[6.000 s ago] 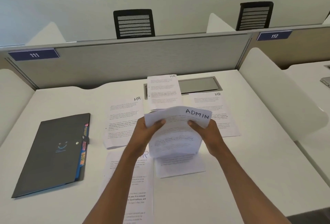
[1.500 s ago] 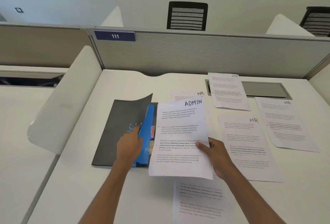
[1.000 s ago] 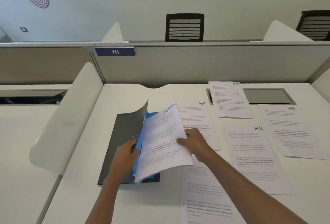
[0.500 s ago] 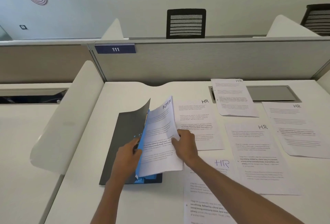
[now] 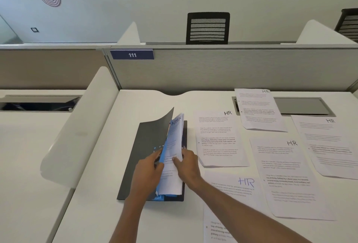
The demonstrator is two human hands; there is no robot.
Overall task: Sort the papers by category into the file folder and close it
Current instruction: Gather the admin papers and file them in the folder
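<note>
A dark grey file folder [image 5: 144, 145] lies on the white desk, its front cover lifted and curling up. My left hand [image 5: 148, 169] grips the blue inner dividers at the folder's open edge. The sheaf of papers marked ADMIN [image 5: 174, 145] stands almost on edge inside the folder, between the blue dividers and the back cover. My right hand [image 5: 187, 165] presses against these papers with fingers on their face. Several sheets marked HR [image 5: 219, 138] lie flat to the right of the folder.
A white curved side divider [image 5: 77, 132] rises left of the folder. A grey partition [image 5: 213, 68] with the label 111 closes the far edge. A grey cable hatch [image 5: 302, 106] sits at the back right, partly under one HR sheet.
The ADMIN papers have swung from lying flat beside the folder to standing nearly upright inside it. My right hand has followed them leftward; my left hand still holds the folder open.
</note>
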